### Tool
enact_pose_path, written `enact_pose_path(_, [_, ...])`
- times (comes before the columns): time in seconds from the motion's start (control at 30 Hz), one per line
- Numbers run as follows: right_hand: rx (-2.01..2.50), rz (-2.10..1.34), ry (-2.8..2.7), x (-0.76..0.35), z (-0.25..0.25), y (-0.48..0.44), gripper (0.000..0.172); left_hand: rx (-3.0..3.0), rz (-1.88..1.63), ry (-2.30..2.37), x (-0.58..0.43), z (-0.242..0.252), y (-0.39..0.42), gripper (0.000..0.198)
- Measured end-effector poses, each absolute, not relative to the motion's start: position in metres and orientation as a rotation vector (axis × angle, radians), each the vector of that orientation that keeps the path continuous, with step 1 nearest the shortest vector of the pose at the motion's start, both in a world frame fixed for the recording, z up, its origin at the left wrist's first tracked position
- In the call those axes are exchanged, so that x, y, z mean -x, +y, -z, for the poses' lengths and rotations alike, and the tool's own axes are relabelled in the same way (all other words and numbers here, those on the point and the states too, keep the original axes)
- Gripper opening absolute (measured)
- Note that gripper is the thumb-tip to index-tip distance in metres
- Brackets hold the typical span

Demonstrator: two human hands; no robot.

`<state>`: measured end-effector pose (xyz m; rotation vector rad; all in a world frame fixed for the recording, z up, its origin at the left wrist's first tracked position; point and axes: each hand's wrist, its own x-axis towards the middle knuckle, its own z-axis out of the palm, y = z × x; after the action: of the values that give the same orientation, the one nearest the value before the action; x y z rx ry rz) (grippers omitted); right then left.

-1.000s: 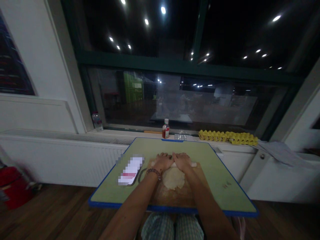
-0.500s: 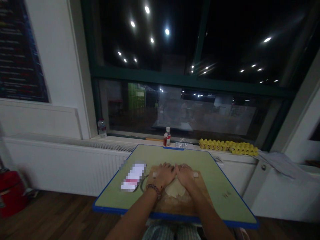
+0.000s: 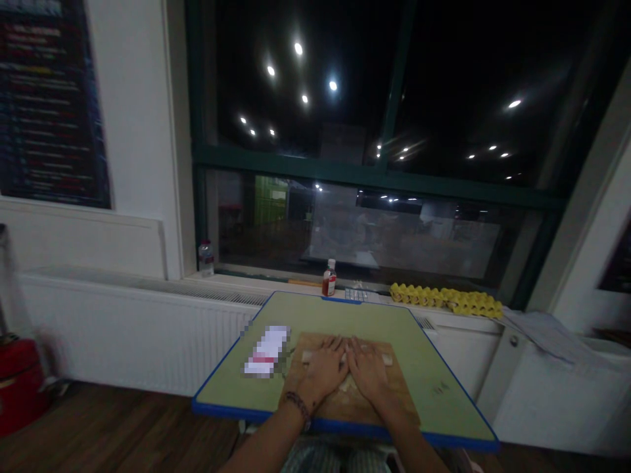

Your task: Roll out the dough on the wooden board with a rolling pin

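Note:
Both my hands lie side by side on a short pale rolling pin point(image 3: 388, 359), whose ends stick out on either side. My left hand point(image 3: 328, 364), with a beaded bracelet point(image 3: 298, 404) at the wrist, is flat with its fingers stretched forward. My right hand point(image 3: 365, 368) presses flat in the same way, its thumb side close to the left. Between the wrists shows a small part of the pale dough point(image 3: 348, 386); the hands hide the rest. Under it all is a wooden board point(image 3: 404, 394).
The board rests on a green folding table point(image 3: 428, 368) with a blue edge. A blurred-out phone-like thing point(image 3: 269, 351) lies left of it. Along the windowsill stand a small red-labelled bottle point(image 3: 328, 279), a clear bottle point(image 3: 206, 259) and yellow egg trays point(image 3: 444, 300).
My hands and the rolling pin have come a little nearer to me over the board, covering more of the dough. The camera view has shifted slightly.

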<state>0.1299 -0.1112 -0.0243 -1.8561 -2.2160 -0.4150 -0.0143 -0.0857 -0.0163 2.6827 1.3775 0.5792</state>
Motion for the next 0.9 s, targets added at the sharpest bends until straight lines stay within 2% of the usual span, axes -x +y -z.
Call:
enact_pose_path(0.33, [1.908, 0.342, -2.183, -0.127, 0.023, -0.111, 0.048, -2.688, -0.532, 1.369, 0.014, 0.014, -0.087, 0.057])
enact_pose_path(0.63, [1.866, -0.026, -2.316, -0.142, -0.005, -0.090, 0.057, -2.641, -0.560, 1.299, 0.021, 0.008, -0.093, 0.069])
enact_pose_path(0.9, [2.015, -0.095, -2.175, -0.140, 0.002, -0.066, 0.050, -2.663, -0.562, 1.221, 0.027, 0.010, -0.102, 0.074])
